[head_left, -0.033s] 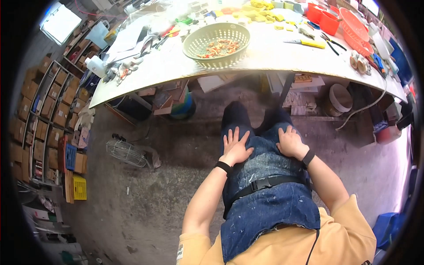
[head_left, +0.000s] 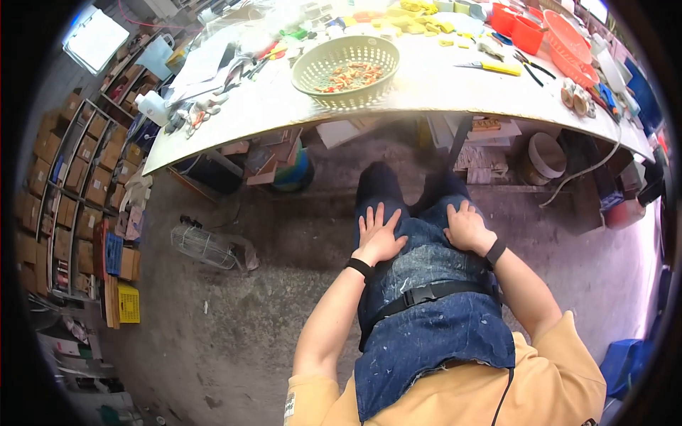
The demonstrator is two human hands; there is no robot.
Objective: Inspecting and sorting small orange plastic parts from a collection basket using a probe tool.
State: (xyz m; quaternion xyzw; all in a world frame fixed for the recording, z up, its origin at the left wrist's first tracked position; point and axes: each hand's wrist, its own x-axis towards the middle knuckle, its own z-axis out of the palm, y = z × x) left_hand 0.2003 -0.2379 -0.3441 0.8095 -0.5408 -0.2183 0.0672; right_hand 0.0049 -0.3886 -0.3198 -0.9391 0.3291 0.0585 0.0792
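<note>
My left hand point(head_left: 381, 234) rests on my left thigh with its fingers spread. On the other thigh lies my right hand point(head_left: 469, 227), its fingers stretched out and a little apart. Neither hand holds anything. Both touch a stained blue denim apron point(head_left: 433, 319) fastened with a black buckled strap point(head_left: 426, 293). In front of me, on the white table point(head_left: 263, 106), stands a grey-green perforated basket point(head_left: 346, 96). Small orange and red pieces point(head_left: 352, 76) lie in its bottom, too small to name.
Right of the basket lie a yellow-handled cutter point(head_left: 494, 68) and pliers point(head_left: 533, 69). Red containers point(head_left: 527, 35) stand farther right. A white bottle point(head_left: 152, 107) is at the table's left end. A wire-caged fan point(head_left: 204, 243) sits on the floor; shelves of boxes point(head_left: 82, 188) stand left.
</note>
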